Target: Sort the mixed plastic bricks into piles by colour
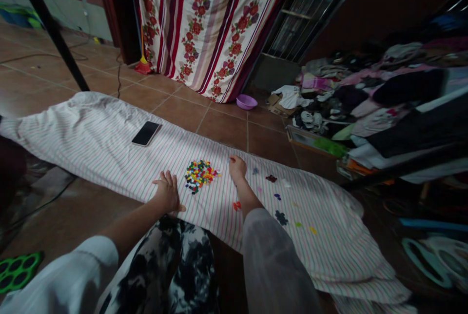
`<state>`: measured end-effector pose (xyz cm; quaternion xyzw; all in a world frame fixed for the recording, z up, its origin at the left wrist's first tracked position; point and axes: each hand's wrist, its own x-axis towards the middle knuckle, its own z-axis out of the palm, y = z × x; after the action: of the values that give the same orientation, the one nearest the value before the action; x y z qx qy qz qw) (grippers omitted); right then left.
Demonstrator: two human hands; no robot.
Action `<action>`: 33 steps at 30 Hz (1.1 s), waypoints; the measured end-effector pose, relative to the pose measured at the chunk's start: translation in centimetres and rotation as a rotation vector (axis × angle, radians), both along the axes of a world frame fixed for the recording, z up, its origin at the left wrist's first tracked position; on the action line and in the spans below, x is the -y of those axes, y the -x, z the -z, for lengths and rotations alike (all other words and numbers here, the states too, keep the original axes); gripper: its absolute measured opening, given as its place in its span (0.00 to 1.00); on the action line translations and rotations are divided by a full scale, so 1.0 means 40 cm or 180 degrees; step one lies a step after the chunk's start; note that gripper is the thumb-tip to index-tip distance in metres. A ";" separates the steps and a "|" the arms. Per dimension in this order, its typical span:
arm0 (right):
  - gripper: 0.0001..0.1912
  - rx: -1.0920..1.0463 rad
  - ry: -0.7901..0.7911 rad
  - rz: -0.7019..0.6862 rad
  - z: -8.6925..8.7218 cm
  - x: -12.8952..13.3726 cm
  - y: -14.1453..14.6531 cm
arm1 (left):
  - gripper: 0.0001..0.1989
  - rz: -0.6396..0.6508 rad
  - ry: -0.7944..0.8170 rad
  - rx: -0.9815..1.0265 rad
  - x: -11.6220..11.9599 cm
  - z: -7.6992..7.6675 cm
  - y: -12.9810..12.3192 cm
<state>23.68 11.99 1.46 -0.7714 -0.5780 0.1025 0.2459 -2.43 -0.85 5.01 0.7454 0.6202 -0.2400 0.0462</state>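
On striped cloth (pixel 120 167): multicoloured small pieces (pixel 201 175), heaped.

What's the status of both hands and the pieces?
Left hand flat on striped cloth, beside mixed pile. Right hand at pile's other side, grip unclear. Phone off to the left.

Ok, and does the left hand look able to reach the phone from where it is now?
Probably yes: the left hand is open at the striped cloth's near side, and only bare cloth shows between it and the phone.
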 end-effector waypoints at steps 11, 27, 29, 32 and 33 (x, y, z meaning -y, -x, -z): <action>0.19 0.0208 -0.0203 -0.0359 0.065 -0.002 0.013 | 0.57 0.0007 0.0019 -0.0091 -0.003 0.010 -0.001; 0.17 -0.0776 -0.1019 -0.0157 0.002 0.127 0.034 | 0.56 -0.0043 0.0106 -0.0007 -0.005 -0.001 0.004; 0.16 -0.0981 -0.1206 -0.0284 0.006 0.201 0.068 | 0.56 -0.0038 0.0095 -0.0024 -0.004 0.005 0.007; 0.15 -0.1173 -0.1253 -0.0460 0.027 0.335 0.132 | 0.55 -0.0038 0.0021 0.0046 -0.002 0.013 0.012; 0.15 -0.1209 -0.1198 -0.0557 0.036 0.379 0.153 | 0.55 -0.0025 -0.0018 0.0098 0.000 0.015 0.015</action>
<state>17.57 -3.16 0.01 -0.6263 -0.5948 0.1570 0.4789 -3.03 -0.86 4.43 0.7467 0.6230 -0.2265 0.0546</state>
